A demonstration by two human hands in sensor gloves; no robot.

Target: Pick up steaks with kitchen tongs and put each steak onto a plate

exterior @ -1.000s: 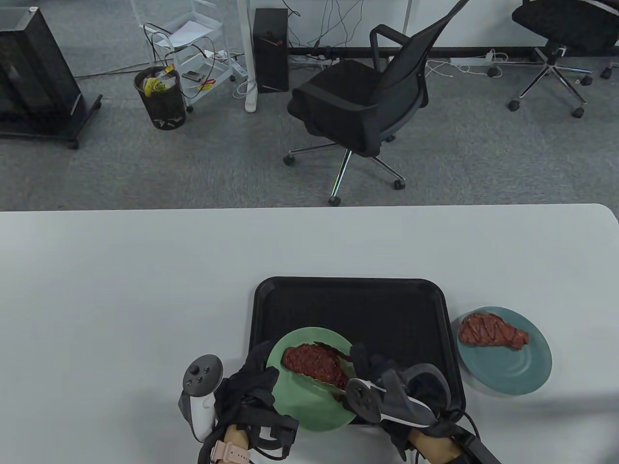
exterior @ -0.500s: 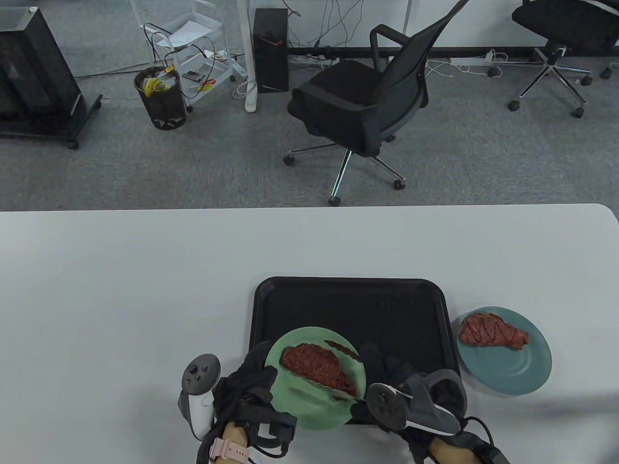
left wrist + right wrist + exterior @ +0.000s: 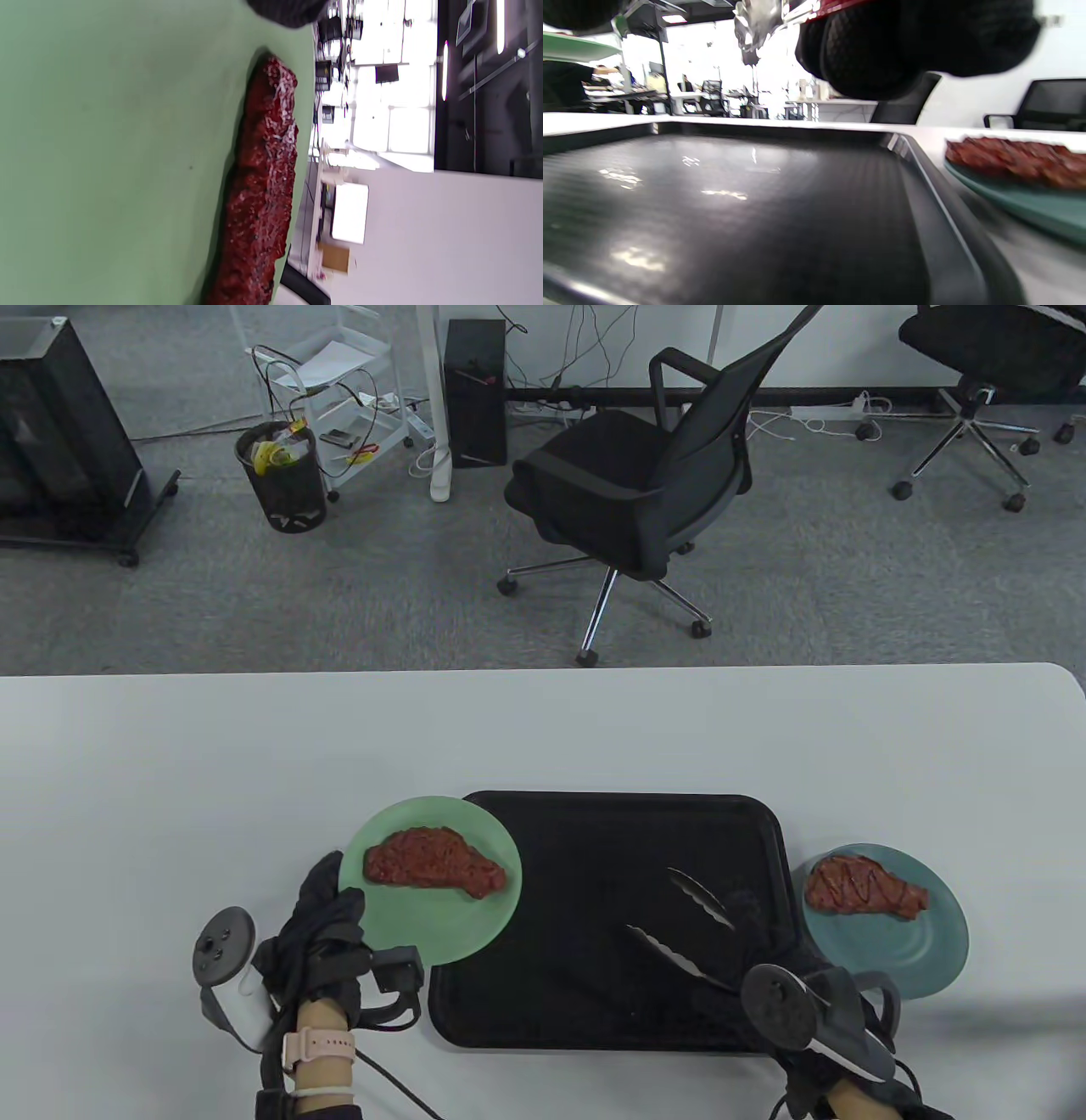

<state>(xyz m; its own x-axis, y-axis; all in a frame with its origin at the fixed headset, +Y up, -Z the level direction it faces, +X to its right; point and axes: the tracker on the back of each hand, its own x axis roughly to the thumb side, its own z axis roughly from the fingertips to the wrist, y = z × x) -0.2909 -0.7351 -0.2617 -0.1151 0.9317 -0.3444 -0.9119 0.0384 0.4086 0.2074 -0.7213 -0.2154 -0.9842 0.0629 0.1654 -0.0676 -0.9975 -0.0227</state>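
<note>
My left hand [image 3: 327, 903] grips the near-left rim of a green plate [image 3: 441, 925] and holds it raised over the black tray's [image 3: 594, 848] left edge. A red steak [image 3: 433, 861] lies on that plate. The left wrist view shows the green plate [image 3: 106, 148] and its steak [image 3: 263, 182] close up. My right hand [image 3: 751, 937] holds metal tongs [image 3: 691, 925] over the tray's right part, their arms apart with nothing between them. To the right of the tray, a blue plate [image 3: 899, 959] bears a second steak [image 3: 861, 886]. In the right wrist view the tongs [image 3: 755, 21] hang above the tray [image 3: 734, 203].
The white table [image 3: 212, 780] stretches far to the left and back. The tray holds nothing but the tongs above it. A black office chair [image 3: 636, 492] stands on the floor beyond the table's far edge.
My left hand has carried the green plate with its steak leftward and away from me. The tongs have let go of the steak and drawn back right with my right hand.
</note>
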